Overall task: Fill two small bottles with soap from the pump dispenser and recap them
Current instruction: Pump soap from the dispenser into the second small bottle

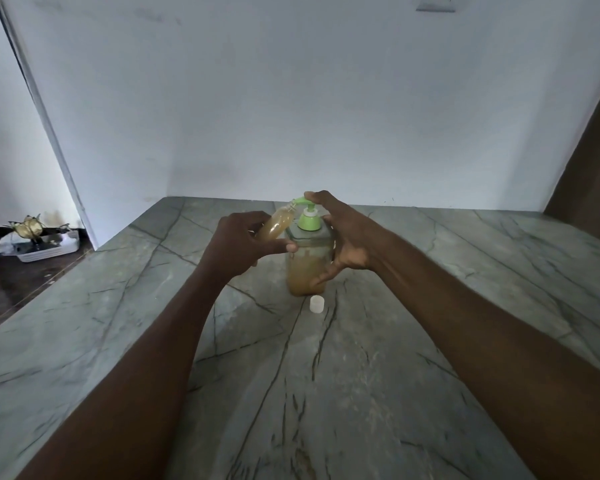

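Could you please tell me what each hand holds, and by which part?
The left hand grips the small bottle round its body; the right hand holds the pump dispenser, finger on its head, thumb on its body.

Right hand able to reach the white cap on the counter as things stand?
Probably yes. The white cap lies uncovered on the counter just in front of the pump dispenser, near the right hand. That hand is on the dispenser, though, and would have to let go first.
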